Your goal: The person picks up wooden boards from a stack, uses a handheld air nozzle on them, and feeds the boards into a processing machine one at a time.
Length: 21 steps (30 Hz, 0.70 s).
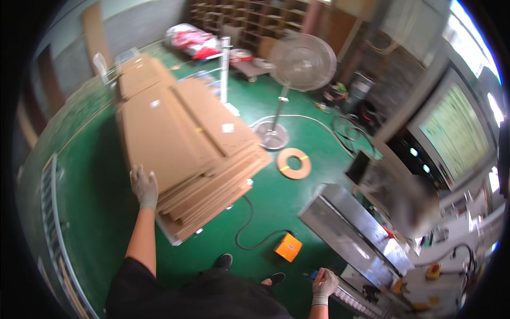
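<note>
My left hand (144,189), in a pale work glove, reaches to the near left corner of a stack of flat brown cardboard sheets (164,133). Its fingers are spread, and they lie on or just beside the sheet's edge; contact is hard to make out. Low on the right, my right hand (325,283), gloved as well, has its fingers curled beside a metal machine (356,234). A small blue part (313,275) shows at those fingers; whether they grip it is unclear.
An orange foot pedal (288,247) with a black cable sits on the green floor. Beyond it lie a cardboard-coloured ring (294,163) and a pedestal fan (303,64). A screen (454,127) stands at right, a metal rail (53,212) at left, and wooden shelving (249,21) at the back.
</note>
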Each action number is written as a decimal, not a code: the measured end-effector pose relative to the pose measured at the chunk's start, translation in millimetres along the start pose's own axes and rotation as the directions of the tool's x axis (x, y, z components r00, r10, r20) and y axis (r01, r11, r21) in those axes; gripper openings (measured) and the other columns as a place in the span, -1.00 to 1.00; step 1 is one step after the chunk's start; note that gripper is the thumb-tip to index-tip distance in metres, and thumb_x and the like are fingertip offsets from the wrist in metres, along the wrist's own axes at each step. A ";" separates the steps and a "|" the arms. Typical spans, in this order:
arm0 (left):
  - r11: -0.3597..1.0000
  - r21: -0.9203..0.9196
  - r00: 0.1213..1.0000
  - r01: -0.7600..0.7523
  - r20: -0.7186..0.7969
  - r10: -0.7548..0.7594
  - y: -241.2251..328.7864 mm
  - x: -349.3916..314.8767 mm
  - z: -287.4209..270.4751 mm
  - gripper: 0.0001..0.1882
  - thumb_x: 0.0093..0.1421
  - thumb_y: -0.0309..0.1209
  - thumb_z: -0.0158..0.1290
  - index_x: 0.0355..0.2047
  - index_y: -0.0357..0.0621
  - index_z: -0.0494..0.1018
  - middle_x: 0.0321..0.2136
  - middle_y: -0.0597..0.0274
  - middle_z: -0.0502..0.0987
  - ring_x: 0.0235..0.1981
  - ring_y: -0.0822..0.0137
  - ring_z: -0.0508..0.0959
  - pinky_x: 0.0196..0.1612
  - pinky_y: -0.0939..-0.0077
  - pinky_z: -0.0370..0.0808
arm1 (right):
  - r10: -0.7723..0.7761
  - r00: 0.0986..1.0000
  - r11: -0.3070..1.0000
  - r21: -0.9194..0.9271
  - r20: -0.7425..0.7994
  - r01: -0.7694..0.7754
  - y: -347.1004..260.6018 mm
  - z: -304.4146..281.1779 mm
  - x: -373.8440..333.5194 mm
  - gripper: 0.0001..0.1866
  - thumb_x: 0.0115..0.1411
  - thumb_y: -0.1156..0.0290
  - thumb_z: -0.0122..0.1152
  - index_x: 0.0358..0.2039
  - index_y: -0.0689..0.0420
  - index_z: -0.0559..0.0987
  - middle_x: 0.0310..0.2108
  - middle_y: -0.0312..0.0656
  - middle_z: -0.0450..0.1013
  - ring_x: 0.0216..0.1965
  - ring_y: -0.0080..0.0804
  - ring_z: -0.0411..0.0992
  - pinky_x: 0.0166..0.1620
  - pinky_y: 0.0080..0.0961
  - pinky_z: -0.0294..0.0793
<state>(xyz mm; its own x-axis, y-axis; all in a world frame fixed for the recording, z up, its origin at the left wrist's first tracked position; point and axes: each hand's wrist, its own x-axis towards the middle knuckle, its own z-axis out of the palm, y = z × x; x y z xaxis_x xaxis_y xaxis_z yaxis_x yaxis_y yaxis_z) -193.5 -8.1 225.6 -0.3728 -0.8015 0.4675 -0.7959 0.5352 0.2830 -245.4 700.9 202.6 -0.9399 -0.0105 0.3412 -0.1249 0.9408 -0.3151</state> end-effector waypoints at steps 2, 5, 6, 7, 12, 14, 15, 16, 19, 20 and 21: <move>0.965 0.060 0.966 0.256 0.012 -0.258 -35.9 14.5 1.7 -0.30 0.31 -0.02 0.07 0.33 -0.17 0.30 0.33 -0.20 0.32 0.35 -0.16 0.31 0.40 0.05 0.25 | -0.046 0.998 0.991 -0.124 0.053 0.053 -15.8 12.8 -0.6 -0.68 0.30 0.14 0.13 -0.47 0.07 0.64 -0.46 -0.08 0.56 -0.37 0.04 0.53 -0.29 -0.07 0.48; 0.806 -0.146 0.779 0.574 0.402 -0.482 -91.1 33.5 1.7 -0.30 0.29 0.06 0.07 0.22 -0.26 0.37 0.20 -0.25 0.45 0.22 -0.23 0.46 0.25 -0.01 0.42 | -0.022 0.992 0.983 -0.177 0.124 0.044 -43.3 27.7 4.2 -0.68 0.32 0.11 0.08 -0.40 0.03 0.66 -0.38 -0.11 0.59 -0.30 0.01 0.53 -0.23 -0.08 0.48; 0.833 -0.122 0.795 0.539 0.400 -0.456 -109.9 25.1 20.0 -0.31 0.29 0.10 0.06 0.15 -0.28 0.40 0.12 -0.26 0.51 0.14 -0.24 0.51 0.18 -0.03 0.47 | -0.047 0.992 0.981 -0.181 0.119 0.068 -48.7 34.1 6.1 -0.68 0.32 0.12 0.09 -0.40 0.03 0.66 -0.38 -0.11 0.58 -0.31 0.01 0.53 -0.24 -0.08 0.48; 0.860 -0.092 0.806 0.502 0.410 -0.426 -120.5 9.2 37.7 -0.31 0.28 0.13 0.06 0.08 -0.30 0.43 0.04 -0.26 0.57 0.06 -0.26 0.56 0.11 -0.05 0.51 | -0.064 0.991 0.977 -0.196 0.119 0.087 -45.4 35.7 9.0 -0.69 0.32 0.12 0.09 -0.40 0.03 0.66 -0.39 -0.11 0.58 -0.31 0.01 0.53 -0.24 -0.08 0.48; 0.814 -0.124 0.768 0.567 0.435 -0.470 -97.6 1.9 32.9 -0.35 0.40 0.14 -0.15 -0.07 -0.33 0.40 -0.09 -0.39 0.57 -0.03 -0.32 0.57 0.01 -0.14 0.49 | 0.150 0.971 0.984 -0.126 0.188 -0.128 -45.6 44.0 13.2 -0.76 0.29 0.24 0.23 -0.27 0.15 0.68 -0.32 -0.10 0.63 -0.23 -0.13 0.61 -0.13 -0.29 0.56; 0.865 -0.109 0.796 0.489 0.460 -0.393 -116.5 -0.4 41.7 -0.37 0.43 0.11 -0.19 -0.04 -0.34 0.38 -0.09 -0.42 0.56 -0.03 -0.34 0.56 0.01 -0.15 0.48 | 0.122 0.973 0.956 0.240 0.198 -0.169 -52.4 67.1 10.2 -0.75 0.31 0.27 0.24 -0.20 0.21 0.67 -0.31 -0.14 0.63 -0.22 -0.29 0.58 -0.12 -0.36 0.55; 0.864 -0.123 0.764 0.487 0.539 -0.354 -120.8 -6.4 32.6 -0.38 0.45 0.09 -0.20 -0.01 -0.35 0.35 -0.07 -0.46 0.55 -0.01 -0.38 0.54 0.05 -0.16 0.46 | 0.115 0.973 0.890 0.414 0.199 -0.190 -71.1 66.9 10.4 -0.75 0.32 0.29 0.25 -0.17 0.23 0.66 -0.30 -0.16 0.62 -0.21 -0.37 0.57 -0.12 -0.39 0.54; 0.846 -0.183 0.775 0.501 0.530 -0.344 -128.9 -21.5 31.5 -0.37 0.45 0.09 -0.19 0.01 -0.35 0.35 -0.07 -0.48 0.54 0.00 -0.40 0.53 0.06 -0.15 0.46 | 0.103 0.941 0.783 0.557 0.322 -0.276 -95.6 76.4 9.5 -0.73 0.34 0.33 0.24 -0.11 0.29 0.65 -0.26 -0.20 0.59 -0.20 -0.47 0.53 -0.11 -0.44 0.53; 0.804 -0.271 0.780 0.530 0.527 -0.337 -134.8 -87.4 3.5 -0.36 0.44 0.07 -0.14 0.09 -0.38 0.33 -0.01 -0.50 0.52 0.02 -0.43 0.52 0.08 -0.11 0.46 | -0.135 0.728 0.604 0.638 0.672 -0.477 -202.2 103.6 -15.8 -0.59 0.34 0.22 0.29 0.05 0.27 0.61 -0.17 -0.15 0.59 -0.17 -0.41 0.55 -0.04 -0.42 0.57; 0.784 -0.321 0.771 0.532 0.567 -0.291 -121.5 -110.5 -9.2 -0.35 0.43 0.06 -0.11 0.11 -0.40 0.32 0.00 -0.48 0.52 0.02 -0.39 0.53 0.08 -0.09 0.47 | -0.180 0.577 0.415 0.594 0.797 -0.690 -221.6 127.6 -35.7 -0.42 0.33 0.14 0.30 0.21 0.28 0.49 -0.08 -0.09 0.58 -0.12 -0.34 0.56 0.05 -0.34 0.57; 0.758 -0.366 0.760 0.540 0.600 -0.251 -109.5 -137.1 -18.9 -0.34 0.43 0.04 -0.08 0.13 -0.43 0.30 0.01 -0.46 0.52 0.03 -0.36 0.54 0.08 -0.07 0.48 | -0.182 0.532 0.292 0.562 0.827 -0.774 -264.4 123.6 -49.9 -0.31 0.33 0.14 0.29 0.32 0.29 0.35 0.04 -0.05 0.55 -0.02 -0.26 0.56 0.13 -0.25 0.55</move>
<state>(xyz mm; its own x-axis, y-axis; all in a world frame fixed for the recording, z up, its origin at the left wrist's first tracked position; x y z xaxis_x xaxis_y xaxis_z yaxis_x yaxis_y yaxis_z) -46.2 48.2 146.3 -0.3697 -0.9031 -0.2185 -0.6298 0.0707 0.7735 -204.8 410.8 159.4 -0.7396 -0.4573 -0.4938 0.5127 0.0925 -0.8536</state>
